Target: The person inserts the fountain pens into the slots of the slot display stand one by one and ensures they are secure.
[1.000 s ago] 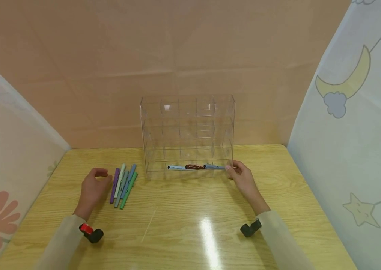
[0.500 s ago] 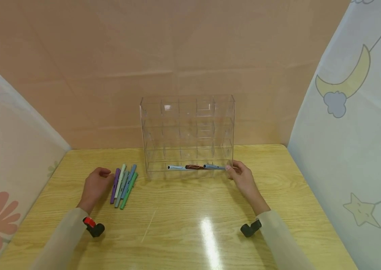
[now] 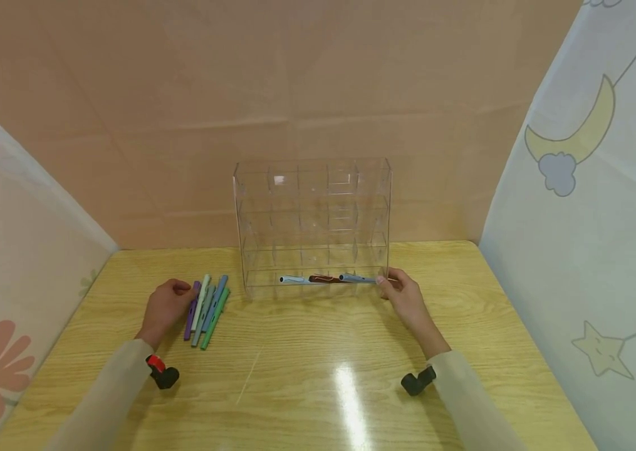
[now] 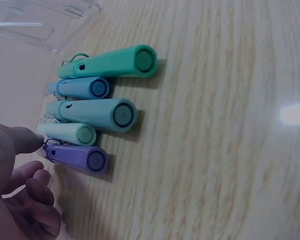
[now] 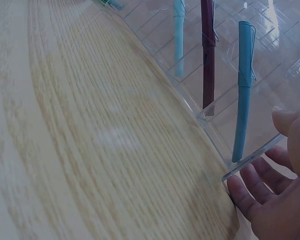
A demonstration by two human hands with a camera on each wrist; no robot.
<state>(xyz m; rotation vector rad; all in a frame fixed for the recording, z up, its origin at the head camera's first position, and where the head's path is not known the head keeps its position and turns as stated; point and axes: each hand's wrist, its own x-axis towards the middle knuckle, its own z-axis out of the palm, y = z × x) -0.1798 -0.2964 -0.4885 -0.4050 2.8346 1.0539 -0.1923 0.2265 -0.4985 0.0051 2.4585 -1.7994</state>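
Note:
Several capped pens lie side by side at the left of the table. At that group's left edge is a purple pen [image 3: 190,321]. My left hand [image 3: 166,308] is beside it, thumb tip at its clip end in the left wrist view, the other fingers loosely bent and apart from the pen. A clear acrylic rack [image 3: 314,216] with several compartments stands at the back. My right hand [image 3: 406,302] grips its lower right edge between thumb and fingers. Along the lowest shelf lie a light blue pen [image 3: 293,280], a dark red pen [image 3: 326,279] and a blue pen [image 3: 358,279].
Beside the purple pen lie a pale green pen [image 3: 201,304], a grey-blue pen [image 3: 203,317], a blue pen [image 3: 216,304] and a green pen [image 3: 215,319]. The wooden table [image 3: 295,376] ends at cloth walls behind and at both sides.
My left hand has moved right, up to the purple pen. My right hand stays on the rack's edge, and the pens and rack have not moved.

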